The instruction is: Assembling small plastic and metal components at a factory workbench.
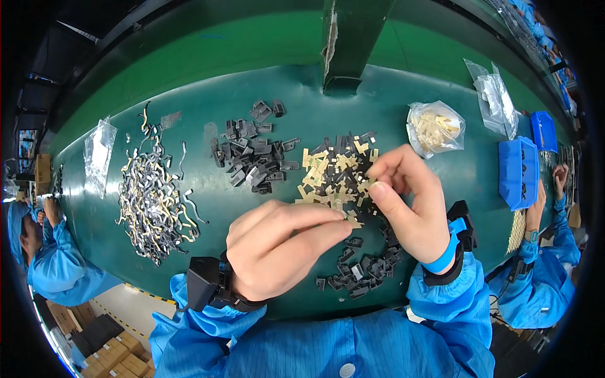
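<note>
My left hand (277,249) lies curled over the green table (208,208), its fingertips pinching a small beige plastic piece (353,220) at the near edge of a mixed heap of beige and black parts (334,173). Just right of it, my right hand (409,201) has thumb and forefinger closed over the heap's right side; what it grips is too small to make out. Below both hands sits a pile of small black clips (365,268).
A second black-clip pile (252,157) and a heap of bent metal strips (154,201) lie to the left. A bag of beige parts (435,129), clear bags (498,101) and blue bins (520,173) stand right. Co-workers in blue sit at both sides.
</note>
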Demonstrator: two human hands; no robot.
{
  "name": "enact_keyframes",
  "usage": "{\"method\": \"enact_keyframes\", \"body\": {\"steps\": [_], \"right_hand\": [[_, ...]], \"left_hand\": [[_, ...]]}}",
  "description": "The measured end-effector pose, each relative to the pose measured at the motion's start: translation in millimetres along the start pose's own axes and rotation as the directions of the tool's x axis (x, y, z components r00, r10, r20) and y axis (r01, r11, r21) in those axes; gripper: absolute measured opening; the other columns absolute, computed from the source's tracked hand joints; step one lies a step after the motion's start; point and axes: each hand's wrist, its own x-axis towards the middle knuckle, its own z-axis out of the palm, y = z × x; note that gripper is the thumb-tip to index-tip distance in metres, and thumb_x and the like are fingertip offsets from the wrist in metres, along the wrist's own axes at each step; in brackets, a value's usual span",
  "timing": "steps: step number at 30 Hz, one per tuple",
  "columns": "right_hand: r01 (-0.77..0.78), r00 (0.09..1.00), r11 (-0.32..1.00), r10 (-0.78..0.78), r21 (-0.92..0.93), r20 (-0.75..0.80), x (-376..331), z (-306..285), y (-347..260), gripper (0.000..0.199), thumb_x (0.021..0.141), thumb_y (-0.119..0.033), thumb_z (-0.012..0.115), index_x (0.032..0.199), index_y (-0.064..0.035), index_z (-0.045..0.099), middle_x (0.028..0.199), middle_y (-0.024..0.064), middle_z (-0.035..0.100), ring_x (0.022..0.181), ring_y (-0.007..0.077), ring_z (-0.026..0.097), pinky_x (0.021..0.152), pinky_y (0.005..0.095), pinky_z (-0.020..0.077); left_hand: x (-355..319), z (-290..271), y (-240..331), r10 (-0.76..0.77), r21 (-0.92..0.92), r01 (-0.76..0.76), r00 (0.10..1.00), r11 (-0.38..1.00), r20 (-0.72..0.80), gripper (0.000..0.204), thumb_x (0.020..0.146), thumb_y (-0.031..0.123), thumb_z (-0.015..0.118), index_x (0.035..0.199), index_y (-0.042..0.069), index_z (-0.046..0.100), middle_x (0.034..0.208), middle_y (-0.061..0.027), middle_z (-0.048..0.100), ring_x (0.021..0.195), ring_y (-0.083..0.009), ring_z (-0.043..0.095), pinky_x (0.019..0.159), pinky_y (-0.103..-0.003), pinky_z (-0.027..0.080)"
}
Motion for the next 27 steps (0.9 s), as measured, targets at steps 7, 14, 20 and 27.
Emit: {"method": "enact_keyframes", "body": {"steps": [7,14,20,27], "right_hand": [[-0.320,0.908,0.784,0.094,0.531,0.407,-6.1,-0.8,-2.1,0.010,0.096,-0.010,0.054,0.091,-0.0022,0.053,0.076,-0.0070,0.049,0.069,0.0001,0.040,0.059,0.0186,0.0337],[-0.209,0.950,0.814,0.036,0.543,0.312,-7.9,1.9,-1.6,0.002,0.091,0.000,0.055,0.090,-0.0026,0.054,0.073,-0.0076,0.048,0.064,-0.0012,0.038,0.055,0.0180,0.0314],[-0.049,0.986,0.924,-0.016,0.380,0.166,-11.3,11.0,3.9,0.008,0.080,0.004,0.060,0.083,-0.0021,0.056,0.070,-0.0047,0.049,0.062,0.0009,0.039,0.053,0.0189,0.0316],[0.153,0.985,0.983,-0.159,0.099,0.060,-10.2,15.1,0.5,0.010,0.075,0.004,0.063,0.082,-0.0022,0.058,0.071,0.0041,0.053,0.056,0.0108,0.046,0.050,0.0239,0.0374]], "left_hand": [[0.7,-2.5,-1.5,0.063,-0.006,-0.063,0.997,0.998,0.052,0.032,0.057,-0.006,0.075,0.086,0.006,0.071,0.090,-0.0078,0.069,0.064,-0.0179,0.061,0.052,-0.025,0.044],[-1.3,5.5,3.6,-0.261,-0.288,0.272,0.962,0.918,0.076,0.026,0.071,-0.007,0.071,0.094,0.003,0.065,0.094,-0.0087,0.066,0.064,-0.0112,0.057,0.054,-0.021,0.042],[-6.2,8.9,3.1,-0.494,-0.404,0.562,0.827,0.722,0.268,0.023,0.075,-0.006,0.068,0.095,0.001,0.060,0.092,-0.0063,0.063,0.064,-0.0030,0.053,0.053,-0.017,0.039],[-9.5,11.2,2.1,-0.591,-0.400,0.642,0.764,0.654,0.259,0.013,0.079,-0.005,0.067,0.090,0.002,0.062,0.082,-0.0023,0.064,0.059,-0.0001,0.049,0.050,-0.017,0.037]]}}
